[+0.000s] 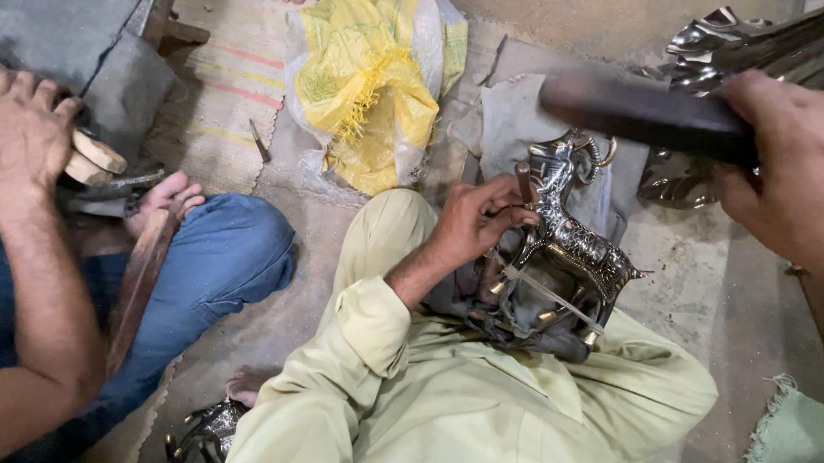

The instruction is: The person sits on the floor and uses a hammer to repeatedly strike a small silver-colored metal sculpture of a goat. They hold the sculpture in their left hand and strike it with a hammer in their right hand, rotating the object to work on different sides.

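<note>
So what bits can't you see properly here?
Head view:
- The dark tool in the right hand is blurred by motion; its kind is unclear.
- The metal animal figure is partly covered by the left hand; its legs sink into dark cloth.
- The shiny metal piece is cut off by the bottom edge.

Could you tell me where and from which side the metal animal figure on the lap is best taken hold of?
Probably at the neck, from the figure's left, where the left hand already grips the metal animal figure. The neck is narrow enough to wrap, while the ornate back ends in a pointed tail and the horns curl at the head. The right hand holds a dark tool above.
</note>
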Available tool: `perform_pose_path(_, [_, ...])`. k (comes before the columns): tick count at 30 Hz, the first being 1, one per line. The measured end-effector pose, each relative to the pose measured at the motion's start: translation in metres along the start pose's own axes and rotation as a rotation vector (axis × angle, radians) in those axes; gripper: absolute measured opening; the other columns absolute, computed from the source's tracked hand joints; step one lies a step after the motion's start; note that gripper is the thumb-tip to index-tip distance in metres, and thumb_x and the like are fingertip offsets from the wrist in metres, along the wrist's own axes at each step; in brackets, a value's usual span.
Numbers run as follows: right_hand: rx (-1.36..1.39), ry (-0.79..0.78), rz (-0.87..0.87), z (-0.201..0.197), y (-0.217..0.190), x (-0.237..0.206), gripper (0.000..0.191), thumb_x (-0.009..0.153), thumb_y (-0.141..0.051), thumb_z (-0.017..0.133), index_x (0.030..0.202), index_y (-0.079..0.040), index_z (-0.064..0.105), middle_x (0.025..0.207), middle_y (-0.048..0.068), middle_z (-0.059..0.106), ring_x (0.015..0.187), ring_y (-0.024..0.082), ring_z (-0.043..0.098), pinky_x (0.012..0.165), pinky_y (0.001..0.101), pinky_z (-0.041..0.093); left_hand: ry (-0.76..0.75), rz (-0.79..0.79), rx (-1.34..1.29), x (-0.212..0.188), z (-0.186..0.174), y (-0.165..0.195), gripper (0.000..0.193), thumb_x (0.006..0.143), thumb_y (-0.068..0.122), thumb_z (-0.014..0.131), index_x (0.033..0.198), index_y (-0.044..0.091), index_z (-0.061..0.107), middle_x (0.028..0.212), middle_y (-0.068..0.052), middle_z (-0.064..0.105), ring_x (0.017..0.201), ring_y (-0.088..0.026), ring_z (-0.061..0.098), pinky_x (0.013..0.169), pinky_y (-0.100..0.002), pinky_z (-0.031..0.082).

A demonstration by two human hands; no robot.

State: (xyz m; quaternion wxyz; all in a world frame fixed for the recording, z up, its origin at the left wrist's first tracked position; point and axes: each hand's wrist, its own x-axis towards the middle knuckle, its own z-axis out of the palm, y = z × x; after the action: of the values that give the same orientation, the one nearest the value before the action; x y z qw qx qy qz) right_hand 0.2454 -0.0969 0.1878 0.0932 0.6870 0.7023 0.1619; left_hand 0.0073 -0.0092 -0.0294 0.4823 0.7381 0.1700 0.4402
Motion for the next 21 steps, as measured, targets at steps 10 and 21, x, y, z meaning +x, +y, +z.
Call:
perform_pose_path(10, [-0.143, -0.113, -0.049, -0.016, -0.015, 0.008, 0.035, 0.088, -0.031, 0.070, 0.121, -0.019, 0.066, 0.092, 0.001, 0.074, 0.076, 0.015, 0.073, 0.072, 0.0327, 0.058, -0.043, -0.006, -0.086, 0.002, 0.001, 0.001, 0.025, 0.093, -0.004, 0.072, 0.116, 0.005, 0.065, 0.099, -0.008, 0.080, 0.094, -0.015, 0.081, 0.078, -0.027, 0.063])
perform_pose_path(21, [-0.244, -0.293, 0.003, -0.023, -0.023, 0.005, 0.040, 0.089, -0.027, 0.073, 0.126, -0.018, 0.064, 0.095, 0.000, 0.074, 0.078, 0.013, 0.073, 0.074, 0.0291, 0.059, -0.083, -0.171, 0.137, 0.004, -0.002, 0.013, 0.023, 0.089, 0.008, 0.083, 0.108, 0.005, 0.070, 0.085, -0.010, 0.079, 0.072, -0.018, 0.078, 0.065, -0.032, 0.057])
